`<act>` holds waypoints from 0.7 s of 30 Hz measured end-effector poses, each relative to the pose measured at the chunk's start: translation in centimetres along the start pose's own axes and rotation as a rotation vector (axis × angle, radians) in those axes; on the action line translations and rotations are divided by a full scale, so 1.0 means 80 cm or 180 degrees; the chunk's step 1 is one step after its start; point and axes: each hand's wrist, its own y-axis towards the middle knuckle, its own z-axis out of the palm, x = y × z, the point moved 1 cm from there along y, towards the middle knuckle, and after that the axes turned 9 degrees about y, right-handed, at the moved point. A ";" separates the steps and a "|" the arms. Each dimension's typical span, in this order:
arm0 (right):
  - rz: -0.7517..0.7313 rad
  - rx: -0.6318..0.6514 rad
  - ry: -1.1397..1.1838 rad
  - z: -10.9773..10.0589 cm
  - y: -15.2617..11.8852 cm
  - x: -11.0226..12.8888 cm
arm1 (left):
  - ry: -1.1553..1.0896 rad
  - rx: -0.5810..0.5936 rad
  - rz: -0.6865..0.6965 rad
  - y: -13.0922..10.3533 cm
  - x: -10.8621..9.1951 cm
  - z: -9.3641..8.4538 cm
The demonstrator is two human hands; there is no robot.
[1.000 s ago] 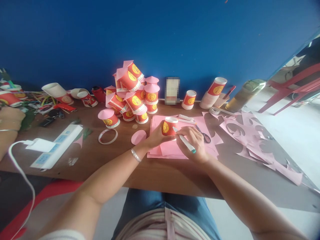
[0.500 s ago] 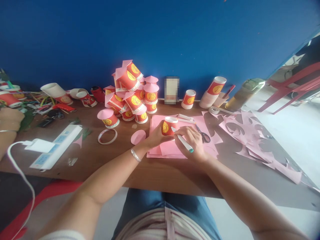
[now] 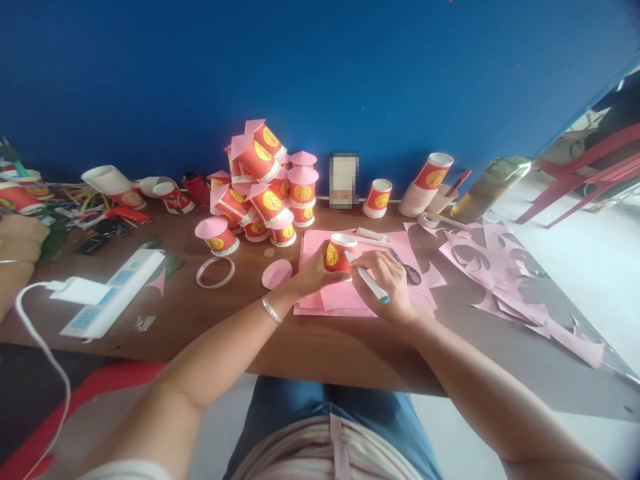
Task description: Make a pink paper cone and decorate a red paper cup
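Left hand (image 3: 311, 273) fingers wrap the red paper cup (image 3: 339, 253) standing on pink paper (image 3: 345, 297); right hand (image 3: 387, 283) pinches a white pen (image 3: 367, 282) at its base. Risk: light cup slides, line wanders.

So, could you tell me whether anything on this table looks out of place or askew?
Yes: the pile of cups by the wall is untidy, with several tipped on their sides. Pink scraps spread out on the right. The cup in the left hand stands upright on pink paper.
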 end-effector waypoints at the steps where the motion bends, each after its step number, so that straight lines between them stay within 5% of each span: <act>1: -0.0003 0.0024 0.0017 0.001 0.000 0.000 | -0.0005 -0.0001 -0.0012 0.000 0.000 0.000; 13: -0.0269 -0.0098 0.0219 0.006 -0.001 0.001 | -0.0520 -0.0131 -0.0118 0.003 0.006 0.000; 21: -0.0262 -0.0072 0.0224 0.003 -0.001 0.001 | -0.1249 0.0249 0.0005 -0.001 -0.007 -0.002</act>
